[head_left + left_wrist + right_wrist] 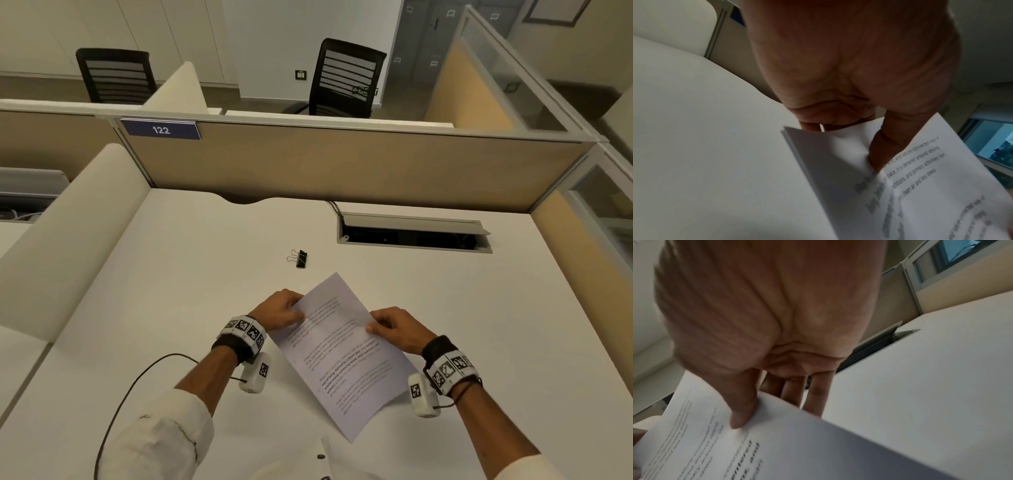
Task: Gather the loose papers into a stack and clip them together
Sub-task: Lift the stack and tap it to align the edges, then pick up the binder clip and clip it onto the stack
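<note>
A stack of printed white papers [346, 356] is held tilted above the desk between both hands. My left hand [284, 310] pinches its left edge, thumb on top; in the left wrist view the thumb [885, 146] presses the papers [920, 186] with fingers underneath. My right hand [394, 329] pinches the right edge; in the right wrist view its thumb [740, 408] lies on the papers [797, 443] and the fingers [816, 394] reach under. A black binder clip [300, 258] lies on the desk beyond the papers, apart from both hands.
The white desk [171, 291] has an open cable tray [411, 233] at the back right and a beige partition [342, 164] behind. A rounded side divider [68, 222] stands at the left. A black cable [137, 383] runs from my left wrist.
</note>
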